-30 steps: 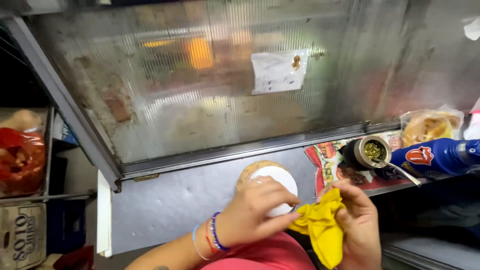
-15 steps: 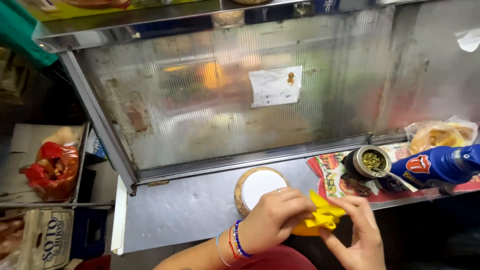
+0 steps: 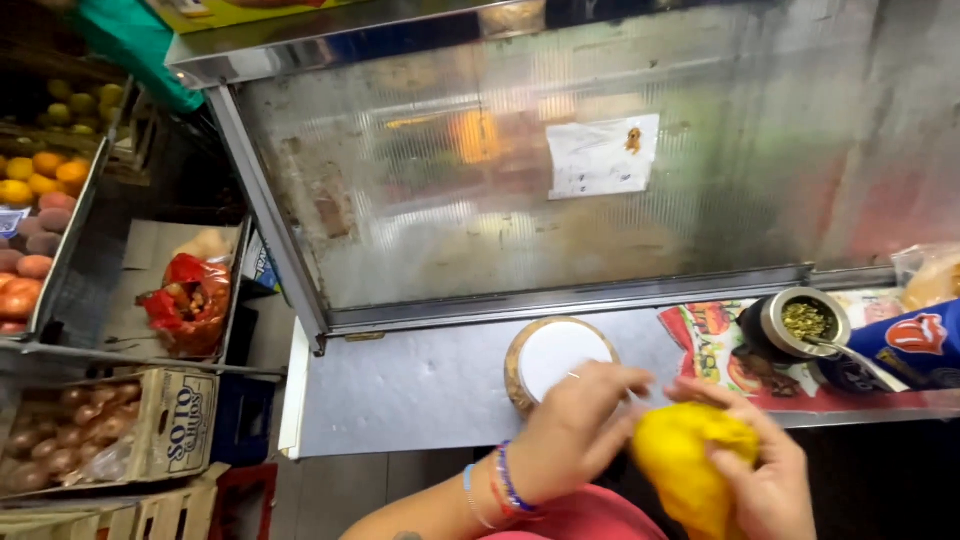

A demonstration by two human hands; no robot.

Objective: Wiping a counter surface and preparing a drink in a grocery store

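The right hand [image 3: 765, 480] cups a yellow cloth [image 3: 688, 468] from beneath, fingers closed around it, bunching it above the front edge of the metal counter [image 3: 420, 385]. The left hand [image 3: 575, 425] pinches the cloth's near side, steadying it. A round white-lidded container [image 3: 555, 358] sits just behind; a cup of green herbs [image 3: 803, 322] stands right.

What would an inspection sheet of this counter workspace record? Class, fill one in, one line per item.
Surface: metal counter below a glass display case.
Job's things: yellow cloth; round white-topped container.
Clutter: metal cup of green herb with a straw; blue thermos; printed mat.
Hands: left hand and right hand both grip the cloth.
Cables: nothing seen.
Surroundings: fruit crates; cardboard box.
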